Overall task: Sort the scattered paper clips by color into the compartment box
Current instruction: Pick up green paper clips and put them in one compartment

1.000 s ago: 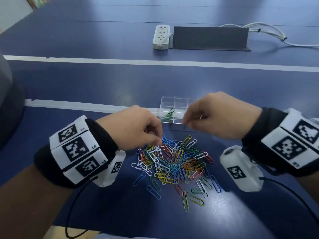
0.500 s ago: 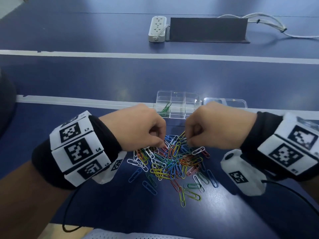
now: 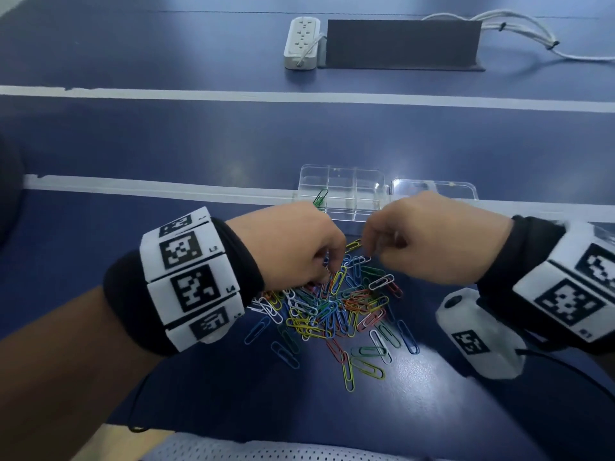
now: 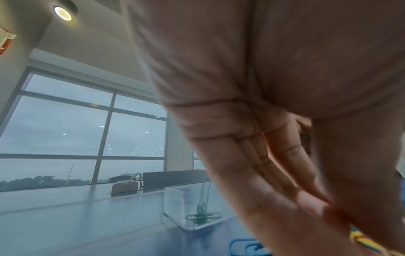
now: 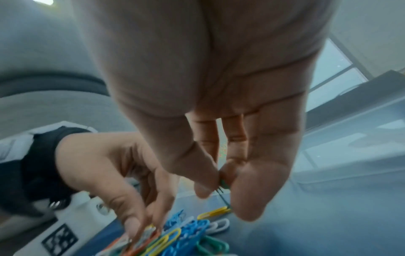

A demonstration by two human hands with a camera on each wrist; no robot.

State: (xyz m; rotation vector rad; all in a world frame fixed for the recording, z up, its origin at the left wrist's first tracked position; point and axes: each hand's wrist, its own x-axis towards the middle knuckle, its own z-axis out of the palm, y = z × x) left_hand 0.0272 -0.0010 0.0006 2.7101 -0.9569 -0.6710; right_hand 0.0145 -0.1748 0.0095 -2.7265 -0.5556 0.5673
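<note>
A pile of mixed-colour paper clips (image 3: 336,311) lies on the blue table in front of me. Behind it stands the clear compartment box (image 3: 369,188); green clips (image 3: 320,197) rest in its near-left compartment, also seen in the left wrist view as green clips (image 4: 201,216). My left hand (image 3: 327,277) reaches down into the far-left part of the pile, thumb and fingers pinching at a clip; orange and white clips lie under its fingertips (image 5: 133,225). My right hand (image 5: 219,188) hovers just above the pile's far edge and pinches a green clip (image 5: 224,184) between thumb and forefinger.
The box's clear lid (image 3: 436,189) lies open to the right of the box. A white power strip (image 3: 301,41), a dark panel (image 3: 402,43) and white cables (image 3: 519,28) sit at the far side. A white stripe (image 3: 166,189) crosses the table.
My right hand came down from the box to the pile's far edge and now pinches a green clip. My left hand has stayed at the pile, digging slightly deeper.
</note>
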